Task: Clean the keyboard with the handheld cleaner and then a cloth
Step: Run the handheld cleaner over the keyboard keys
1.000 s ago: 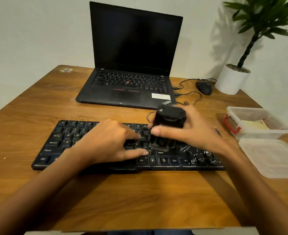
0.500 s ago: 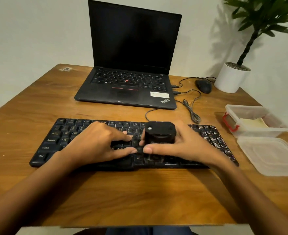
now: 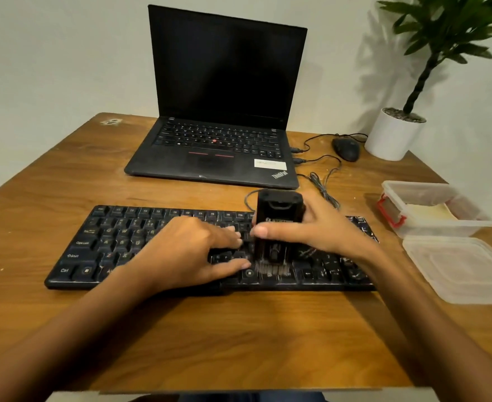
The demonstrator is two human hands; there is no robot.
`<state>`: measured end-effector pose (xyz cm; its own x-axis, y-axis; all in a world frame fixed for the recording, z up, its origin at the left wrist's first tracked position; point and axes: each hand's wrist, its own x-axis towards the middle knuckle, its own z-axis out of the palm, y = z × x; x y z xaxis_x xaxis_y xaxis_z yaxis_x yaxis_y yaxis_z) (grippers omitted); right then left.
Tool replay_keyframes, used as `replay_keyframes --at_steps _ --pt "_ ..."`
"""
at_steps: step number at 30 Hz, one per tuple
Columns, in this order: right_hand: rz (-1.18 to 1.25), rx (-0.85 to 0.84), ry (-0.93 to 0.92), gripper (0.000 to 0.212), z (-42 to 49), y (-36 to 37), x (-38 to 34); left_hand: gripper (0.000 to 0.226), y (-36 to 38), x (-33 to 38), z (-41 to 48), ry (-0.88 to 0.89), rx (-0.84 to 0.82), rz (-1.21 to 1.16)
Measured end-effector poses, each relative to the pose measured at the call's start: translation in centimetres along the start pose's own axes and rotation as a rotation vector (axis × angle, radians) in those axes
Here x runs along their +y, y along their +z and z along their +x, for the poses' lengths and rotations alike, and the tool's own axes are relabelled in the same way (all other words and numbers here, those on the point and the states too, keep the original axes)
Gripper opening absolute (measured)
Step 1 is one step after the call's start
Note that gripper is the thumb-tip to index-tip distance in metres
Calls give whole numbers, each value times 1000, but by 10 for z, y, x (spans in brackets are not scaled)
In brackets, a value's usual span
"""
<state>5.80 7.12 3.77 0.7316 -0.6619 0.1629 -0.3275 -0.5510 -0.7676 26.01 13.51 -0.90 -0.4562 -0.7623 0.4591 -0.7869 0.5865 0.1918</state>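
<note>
Centrally, one black keyboard (image 3: 129, 242), full width, lying flat on a wooden table (image 3: 239, 338) near its front edge, long side parallel to that edge. One handheld cleaner (image 3: 278, 216), black, boxy, standing upright on the keyboard's right-of-centre section; its brush end (image 3: 272, 268) touches the bottom key rows and is blurred. Right hand (image 3: 323, 230): wrapped round the cleaner from the right, thumb laid across its near face, fingers curled behind the far side, wrist resting over the right-hand keys. Left hand (image 3: 192, 250): laid flat on the middle keys just left of the cleaner, fingers extended and close together, thumb stretched along the lowest row, tips near the cleaner, holding nothing. Behind the keyboard, one black laptop (image 3: 218, 152), lid raised, screen dark, with a white sticker at the palm rest's right. To its right, two plugged cables (image 3: 323, 187), one bundled loosely, and one black mouse (image 3: 346, 149). At the table's far right corner, one white pot (image 3: 392, 137) holding a green leafy plant (image 3: 447, 27). Along the right edge, one clear plastic container (image 3: 413, 195) with a red clasp, open, holding a pale yellow piece (image 3: 424, 211) of uncertain material; its clear lid (image 3: 465, 268) lies flat on the table just in front of it.
</note>
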Motion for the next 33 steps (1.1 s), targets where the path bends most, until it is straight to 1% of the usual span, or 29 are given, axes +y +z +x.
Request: replay_keyframes --at_steps 2,3,4,6,7,8,10,11,12,14,15,16,18,19,20,21,23,24,26,27,28,30,33 --pt "-37 127 -30 55 4 -8 5 51 2 -3 -3 -1 -16 -26" --pt "-28 139 -40 57 4 -11 5 50 3 -4 -4 -2 -21 -41" --pt "13 103 -45 54 2 -12 5 49 3 -4 -4 -4 -22 -47" --pt "103 -104 -24 38 -4 -8 4 45 3 -5 -3 0 -24 -45" --pt "86 -139 -11 35 -4 -5 4 45 2 -4 -3 3 -31 -47" --pt "68 -99 7 36 -2 -3 8 46 2 -4 -3 3 -37 -53" --pt "-56 120 -15 46 5 -8 14 48 2 -4 -4 -12 -31 -69" --pt "-88 167 -34 49 7 -10 13 48 2 -4 -4 -15 -27 -78" --pt "-96 157 -47 52 8 -11 14 48 3 -4 -4 -16 -30 -81" --pt "-6 1 -37 50 4 -8 12 46 3 -4 -4 -20 -40 -70" --pt "21 -47 -21 48 3 -5 10 45 3 -4 -4 -19 -42 -65" --pt "26 -34 -10 48 4 -4 11 45 2 -4 -4 -17 -45 -65" --pt "-56 140 -21 50 10 -10 19 47 2 -4 -4 -25 -45 -73" --pt "-75 181 -31 50 13 -14 19 48 2 -4 -4 -35 -45 -77" --pt "-54 165 -35 51 14 -17 20 48 2 -4 -4 -41 -46 -83" --pt "-7 113 -42 52 13 -18 20 48 3 -4 -4 -44 -51 -86" --pt "45 -36 -4 48 12 -15 21 49 2 -4 -4 -48 -60 -85" --pt "38 -23 28 44 12 -15 22 50 1 -4 -3 -46 -61 -85" --pt "1 132 63 41 16 -24 28 50 2 -4 -4 -49 -54 -91" --pt "-41 207 48 45 19 -30 31 50 1 -4 -4 -52 -52 -97" --pt "-58 246 25 52 21 -34 33 51 1 -4 -4 -55 -53 -99" --pt "11 242 -14 53 22 -36 29 55 -1 -5 0 -55 -53 -80" --pt "77 153 -62 34 28 -19 24 62 -1 -7 10 -48 -78 -56"
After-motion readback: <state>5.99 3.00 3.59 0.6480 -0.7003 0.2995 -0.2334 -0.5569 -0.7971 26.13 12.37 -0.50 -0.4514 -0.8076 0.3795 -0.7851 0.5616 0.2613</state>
